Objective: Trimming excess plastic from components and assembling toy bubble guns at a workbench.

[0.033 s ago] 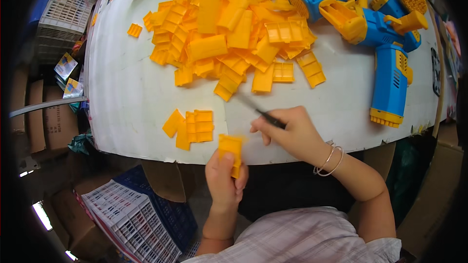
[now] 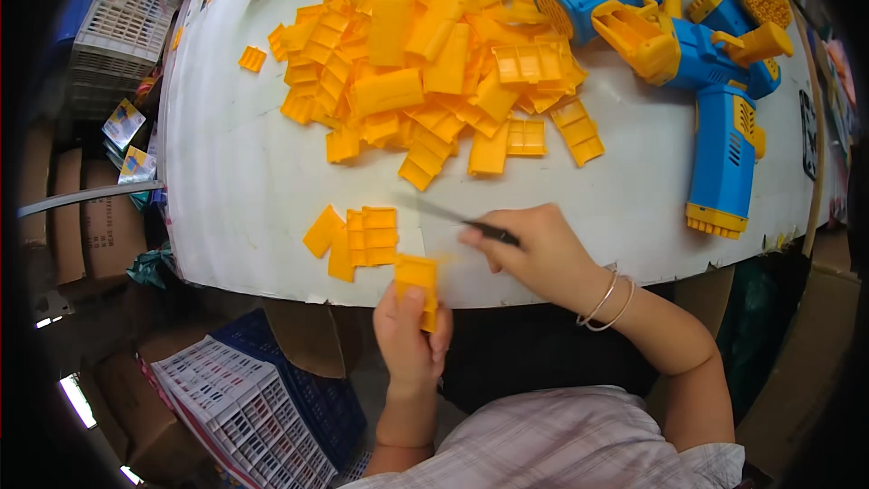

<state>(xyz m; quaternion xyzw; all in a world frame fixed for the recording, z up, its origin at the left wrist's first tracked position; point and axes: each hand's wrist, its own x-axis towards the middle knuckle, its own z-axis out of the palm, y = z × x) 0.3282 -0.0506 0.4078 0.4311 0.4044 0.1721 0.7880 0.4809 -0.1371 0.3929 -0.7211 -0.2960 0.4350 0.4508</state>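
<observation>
My left hand (image 2: 409,340) grips a small orange plastic panel (image 2: 417,285) upright at the front edge of the white table (image 2: 244,163). Just right of it, my right hand (image 2: 536,252) is closed around a thin dark blade-like tool (image 2: 451,214) whose tip points left over the table. A small group of orange panels (image 2: 358,240) lies flat just left of the tool's tip. A large heap of the same orange panels (image 2: 425,63) covers the far middle of the table.
Blue and yellow toy guns (image 2: 715,81) lie at the far right of the table. A white plastic basket (image 2: 118,27) stands off the table's far left. Below the front edge sits a blue crate (image 2: 272,389), and cardboard boxes (image 2: 81,217) are stacked at the left.
</observation>
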